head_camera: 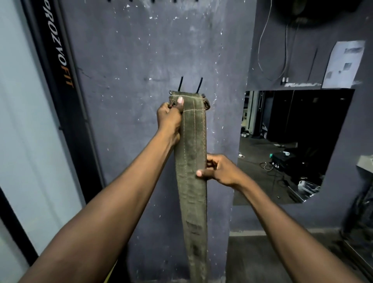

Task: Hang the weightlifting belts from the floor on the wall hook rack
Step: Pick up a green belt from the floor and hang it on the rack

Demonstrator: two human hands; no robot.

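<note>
An olive-green weightlifting belt [191, 153] with pale stitching hangs straight down in front of the grey wall. My left hand [170, 117] grips its top end at the left edge, thumb pressed on the front by the buckle. My right hand [219, 169] pinches the belt's right edge about halfway down. Two black buckle prongs [190, 84] stick up above the belt's top end. Several dark hooks of the wall hook rack [153, 1] show at the very top edge of the view, well above the belt.
A black door frame [60, 80] lettered "PROZVOFIT" with a frosted glass panel stands to the left. To the right, an opening in the wall [292, 145] shows a dark room with cables and boxes. A paper sheet [343, 64] is stuck above it.
</note>
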